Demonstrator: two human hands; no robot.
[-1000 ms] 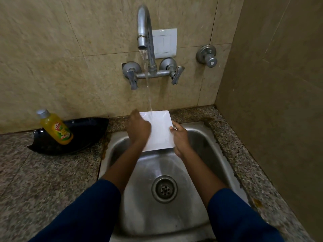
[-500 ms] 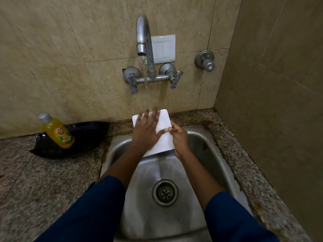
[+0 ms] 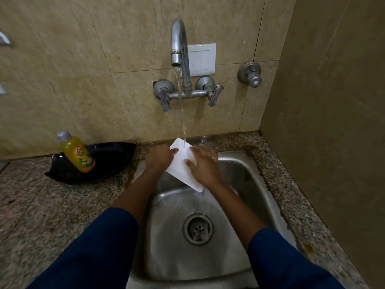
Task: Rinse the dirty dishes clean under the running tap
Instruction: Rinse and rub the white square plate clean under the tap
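Note:
A white square plate is held tilted over the back of the steel sink. Water from the curved tap falls onto the plate's upper corner and runs off its lower corner into the basin. My left hand grips the plate's left edge, thumb on its face. My right hand lies flat across the plate's right half with fingers spread on it.
A yellow dish-soap bottle leans in a black leaf-shaped dish on the granite counter left of the sink. Tap handles and a wall valve stick out above. A side wall stands close on the right. The drain lies below.
The plate has turned to a diamond angle. My left hand slid from its face to the left edge, and my right hand moved from the right edge onto its face.

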